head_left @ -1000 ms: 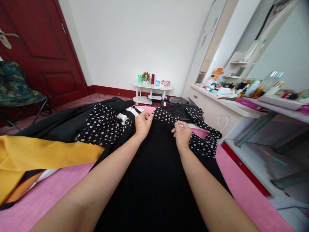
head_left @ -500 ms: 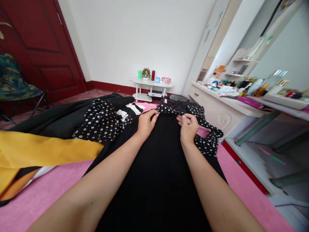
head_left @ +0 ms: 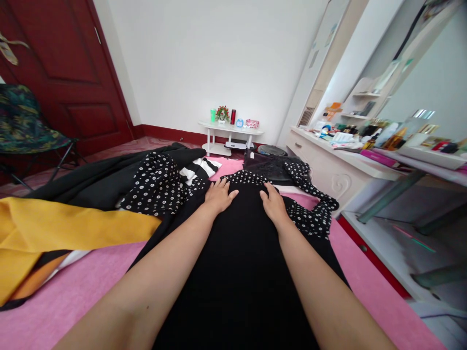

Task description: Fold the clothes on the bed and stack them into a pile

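A black dress [head_left: 241, 272] with white-patterned black sleeves and collar lies spread before me on a pink bed cover [head_left: 95, 287]. My left hand [head_left: 220, 195] rests flat on the dress near the left end of its collar [head_left: 246, 177], fingers spread. On the right end, my right hand [head_left: 273, 201] lies with its fingers stretched out and the thumb apart. The left patterned sleeve [head_left: 155, 187] is bunched up, while the right patterned sleeve [head_left: 314, 218] bends back on itself. Neither hand grips the fabric.
Yellow cloth [head_left: 76, 221] and black garments [head_left: 91, 177] lie to the left. A dark lace garment [head_left: 268, 167] is beyond the collar. Further back stands a small white table [head_left: 233, 129]. A dresser [head_left: 328, 160] with bottles borders the right; a folding chair [head_left: 29, 126] stands left.
Both hands have let go of the collar edge and flattened onto the dress. The collar, held raised before, now lies down. The view has shifted slightly.
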The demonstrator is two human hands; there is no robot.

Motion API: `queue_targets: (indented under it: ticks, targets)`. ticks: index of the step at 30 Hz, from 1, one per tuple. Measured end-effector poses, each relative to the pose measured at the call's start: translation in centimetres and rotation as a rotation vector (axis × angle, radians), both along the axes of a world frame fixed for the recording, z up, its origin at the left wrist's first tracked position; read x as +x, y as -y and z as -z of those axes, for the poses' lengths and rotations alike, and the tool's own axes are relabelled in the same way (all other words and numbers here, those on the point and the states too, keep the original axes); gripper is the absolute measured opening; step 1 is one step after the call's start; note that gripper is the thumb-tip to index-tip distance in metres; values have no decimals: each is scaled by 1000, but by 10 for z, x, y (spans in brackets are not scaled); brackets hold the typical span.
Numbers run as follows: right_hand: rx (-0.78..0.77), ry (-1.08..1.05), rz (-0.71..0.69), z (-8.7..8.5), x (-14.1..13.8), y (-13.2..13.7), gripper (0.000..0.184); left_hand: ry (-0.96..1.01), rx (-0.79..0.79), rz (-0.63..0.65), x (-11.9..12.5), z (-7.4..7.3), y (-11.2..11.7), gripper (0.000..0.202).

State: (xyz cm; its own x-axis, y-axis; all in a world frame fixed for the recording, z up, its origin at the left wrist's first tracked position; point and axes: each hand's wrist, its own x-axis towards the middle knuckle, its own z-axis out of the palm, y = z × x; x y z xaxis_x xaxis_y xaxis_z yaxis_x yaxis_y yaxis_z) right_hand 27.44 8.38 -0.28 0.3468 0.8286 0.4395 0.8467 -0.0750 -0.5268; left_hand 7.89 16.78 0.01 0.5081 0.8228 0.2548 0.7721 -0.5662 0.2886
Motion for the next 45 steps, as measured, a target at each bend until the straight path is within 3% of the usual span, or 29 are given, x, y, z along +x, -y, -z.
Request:
queue_targets:
  ticks: [5,10,16,18,21,23,25,28,31,35,39,45]
  targets:
    - [-36,-21,293,-2,35,9,42,-29,-29,-55,-4,0,-3,58]
    - [-47,49,376,-5,47,14,24,-44,-15,-25,-6,0,0,60]
    - [5,30,535,-13,50,15,25,-44,-37,-28,-5,0,0,62]
    - [102,109,470,-21,37,15,31,30,42,11,-5,-3,3,53]
    - [204,180,145,-31,5,12,33,173,152,186,-4,-7,11,39]
    - [48,161,-114,-30,-16,8,30,149,109,285,-3,-6,14,40]
    - [-166,174,-249,-21,-30,5,41,37,27,314,-2,-3,15,47]
    - [-356,237,-230,-4,-36,2,58,-80,-42,291,1,2,11,54]
    - [-393,289,-184,2,-35,2,62,-102,-53,261,3,3,11,56]
    - [-432,310,-150,-3,-40,4,61,-114,-95,197,-1,-1,26,58]
    - [-513,288,-118,-8,-45,15,64,-141,-131,183,-24,-5,47,64]
    - [-713,295,-162,-27,-43,58,73,-313,-149,143,-69,-19,77,68]
